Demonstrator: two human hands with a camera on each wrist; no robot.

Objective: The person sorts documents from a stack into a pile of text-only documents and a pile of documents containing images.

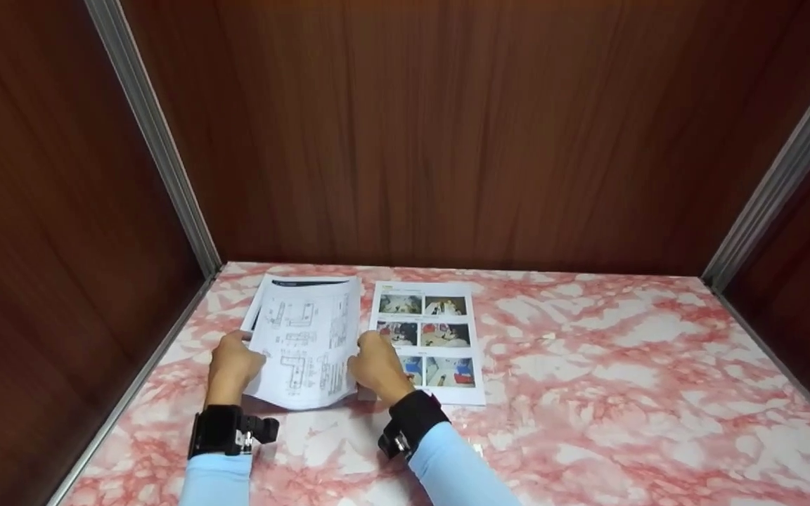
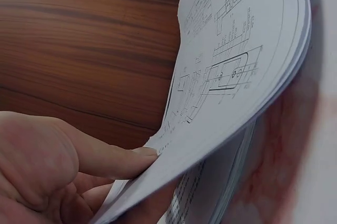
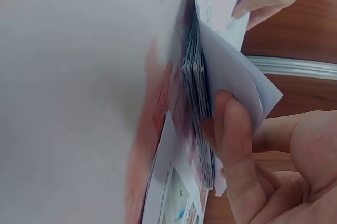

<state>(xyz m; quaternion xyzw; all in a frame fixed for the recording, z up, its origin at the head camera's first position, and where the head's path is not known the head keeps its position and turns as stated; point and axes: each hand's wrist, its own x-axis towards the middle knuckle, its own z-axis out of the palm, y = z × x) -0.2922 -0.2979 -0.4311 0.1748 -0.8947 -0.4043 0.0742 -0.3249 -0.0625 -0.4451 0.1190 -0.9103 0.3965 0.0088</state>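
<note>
A few printed sheets with line drawings (image 1: 303, 323) are held up, their near edge bowed, at the left of the table. My left hand (image 1: 234, 362) pinches their left edge, the thumb (image 2: 124, 161) lying on top in the left wrist view. At the opposite edge, my right hand (image 1: 378, 364) grips the sheets between thumb and fingers; a raised corner stands out in the right wrist view. Below the lifted sheets lies a thick stack of papers (image 3: 196, 84), mostly hidden from above. My right hand partly covers a page of colour photos (image 1: 446, 334) beside it.
The table (image 1: 602, 379) has a red and white marbled top. Brown wood-grain panels (image 1: 447, 140) close in the back and both sides, with metal posts (image 1: 159, 140) at the corners. Camera straps (image 1: 219, 430) sit on both wrists.
</note>
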